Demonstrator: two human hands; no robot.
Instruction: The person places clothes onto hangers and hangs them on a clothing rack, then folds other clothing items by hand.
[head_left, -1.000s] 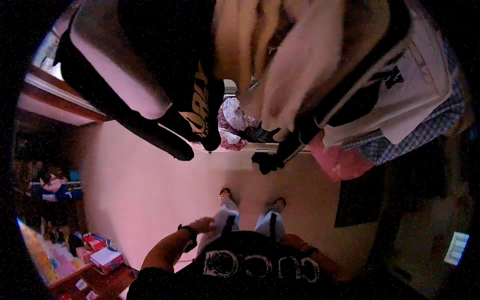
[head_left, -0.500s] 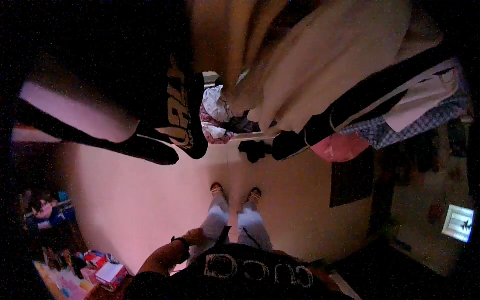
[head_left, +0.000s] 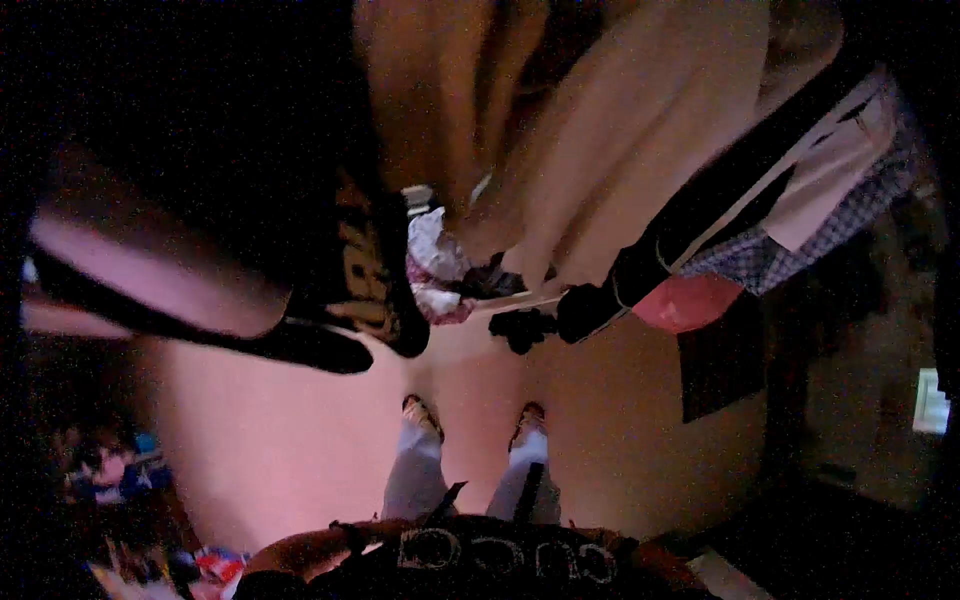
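Note:
My left hand (head_left: 396, 526) is close to my waist, past a dark wristband, largely covered by the black lettered shirt (head_left: 500, 560). Its fingers are hidden. On the other side my right hand (head_left: 590, 532) barely shows at the shirt's edge, and its fingers cannot be made out. No object is visible in either hand. In front of me hang a dark garment with tan letters (head_left: 365, 265), a long beige cloth (head_left: 620, 150) and a checked garment (head_left: 800, 255).
White and floral cloth (head_left: 435, 250) lies bundled behind the hanging clothes. A black crumpled item (head_left: 520, 328) sits low beside them, left of a red-pink cloth (head_left: 690, 300). Sandalled feet (head_left: 422, 415) stand on the pale floor (head_left: 290, 440). Colourful items (head_left: 215, 565) are at lower left.
My left hand and forearm have drawn back toward my waist. My feet stand wider apart in view, and the hanging clothes appear lower as the camera's view has shifted.

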